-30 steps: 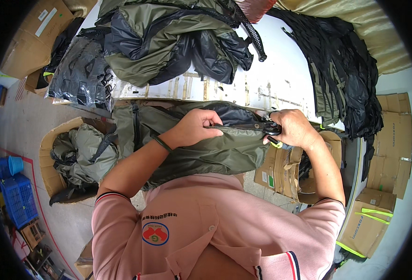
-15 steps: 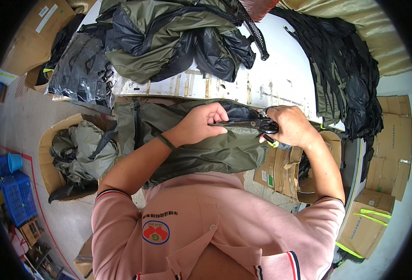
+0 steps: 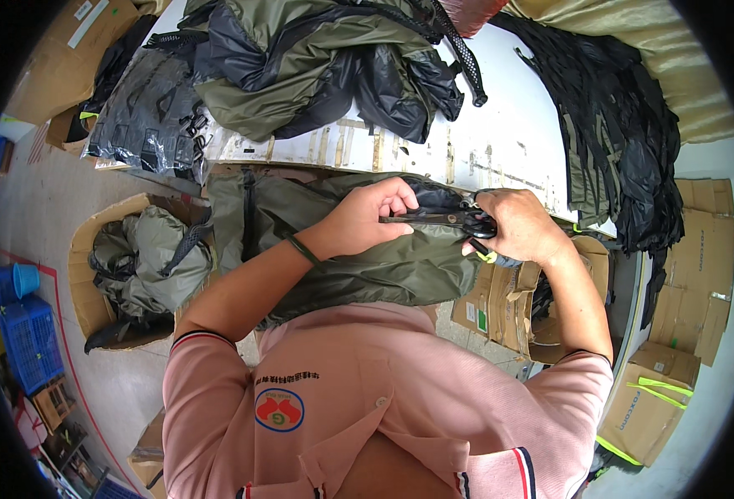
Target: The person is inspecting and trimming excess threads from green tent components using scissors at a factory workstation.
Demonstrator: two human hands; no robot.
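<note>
An olive-green fabric bag (image 3: 384, 279) with black parts lies across my front, along the near edge of the table. My left hand (image 3: 359, 220) is closed on the dark upper edge strip (image 3: 428, 219) of the bag, thumb below and fingers curled above. At the strip's right end my right hand (image 3: 521, 226) is closed round black plastic pieces that look like a buckle (image 3: 478, 224), partly hidden by the fingers. A small yellow-green tab (image 3: 487, 257) shows below the right thumb. A metal eyelet (image 3: 452, 218) sits on the strip between the hands.
More olive and black bags (image 3: 317, 75) are heaped on the white table (image 3: 433, 154). Black straps (image 3: 612, 125) hang over its right side. An open carton (image 3: 84, 283) with bags stands at left, another carton (image 3: 500, 312) at right. Clear plastic packs (image 3: 147, 116) lie far left.
My left hand has slid slightly right along the strip, and its fingers are curled in more. The right hand stays nearly in place on the buckle end.
</note>
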